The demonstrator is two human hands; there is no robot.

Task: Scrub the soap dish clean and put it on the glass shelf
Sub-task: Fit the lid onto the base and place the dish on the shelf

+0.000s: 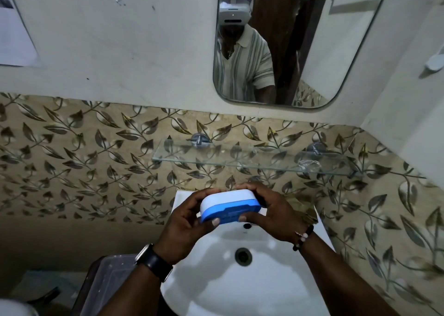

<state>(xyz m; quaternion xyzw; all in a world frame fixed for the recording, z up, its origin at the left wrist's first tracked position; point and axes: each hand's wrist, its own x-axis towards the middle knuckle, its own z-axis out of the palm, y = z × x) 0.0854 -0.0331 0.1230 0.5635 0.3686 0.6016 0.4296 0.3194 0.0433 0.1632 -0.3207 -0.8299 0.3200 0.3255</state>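
The soap dish [229, 205] is a white and blue plastic box with rounded corners. I hold it with both hands above the back of the white sink [240, 279]. My left hand [186, 224] grips its left end, thumb on the blue edge. My right hand [271, 213] grips its right end, fingers curled over the top. The glass shelf [252, 158] hangs on the leaf-patterned wall just above and behind the dish, held by two round metal brackets. No scrubber or sponge is in sight.
The sink drain [243, 256] lies below my hands. A mirror [276, 44] hangs above the shelf. A clear plastic bin [108, 284] stands to the left of the sink. A small clear object [308, 165] sits at the shelf's right end.
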